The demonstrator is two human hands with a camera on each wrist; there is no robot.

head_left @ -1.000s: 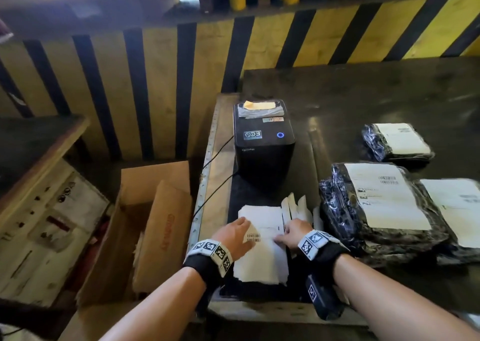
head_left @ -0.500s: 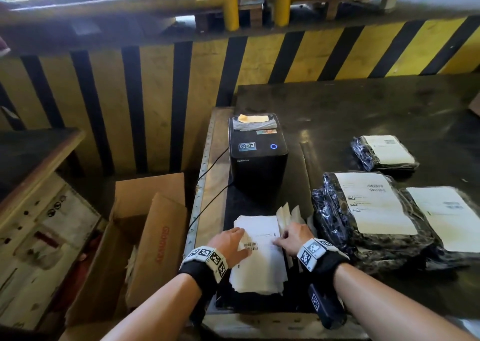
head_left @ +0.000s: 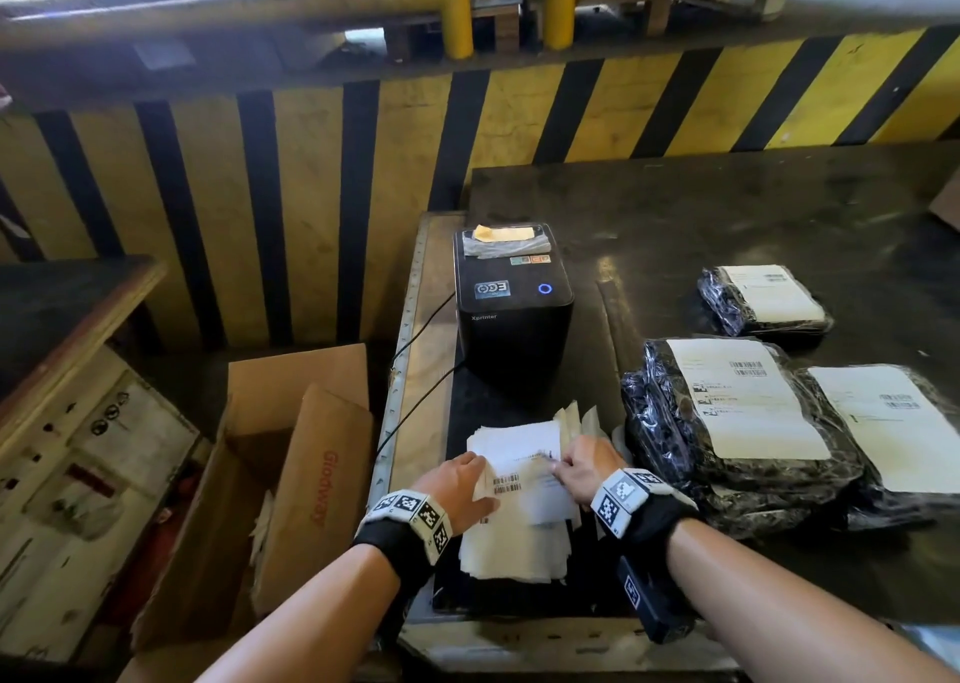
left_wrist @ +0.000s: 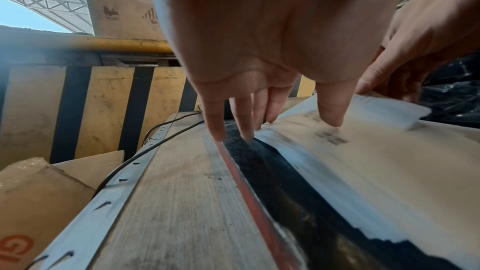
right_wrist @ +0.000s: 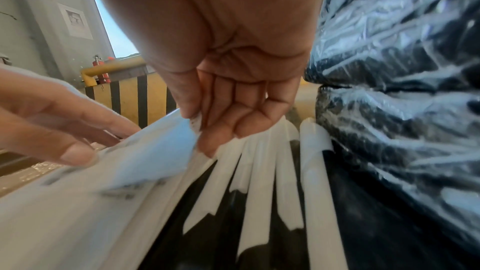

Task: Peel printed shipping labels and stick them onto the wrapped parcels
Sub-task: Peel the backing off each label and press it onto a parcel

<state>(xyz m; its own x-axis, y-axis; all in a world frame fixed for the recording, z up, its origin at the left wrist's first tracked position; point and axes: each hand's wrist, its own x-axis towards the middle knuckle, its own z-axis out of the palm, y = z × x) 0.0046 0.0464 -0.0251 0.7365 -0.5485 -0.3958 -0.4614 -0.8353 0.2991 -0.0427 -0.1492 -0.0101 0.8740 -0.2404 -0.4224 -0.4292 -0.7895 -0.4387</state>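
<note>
A stack of white printed labels (head_left: 519,495) lies on the dark table in front of a black label printer (head_left: 511,303). My left hand (head_left: 462,479) presses on the stack (left_wrist: 363,151) with straight fingers (left_wrist: 330,106), thumb by a barcode. My right hand (head_left: 576,466) pinches the right corner of the top label (right_wrist: 161,151) between thumb and forefinger and lifts it, as the right wrist view shows. Black wrapped parcels (head_left: 737,422) with labels on them lie to the right, close beside my right hand (right_wrist: 221,122).
Loose white backing strips (right_wrist: 259,171) fan out between the stack and the parcels (right_wrist: 402,89). An open cardboard box (head_left: 270,474) stands on the floor left of the table. The printer's cables (head_left: 415,401) run along the table's left edge. A yellow-black striped barrier (head_left: 363,188) stands behind.
The right corner of the top label has come up between my right thumb and forefinger. My left hand stays pressed on the stack. The head view has tilted slightly upward.
</note>
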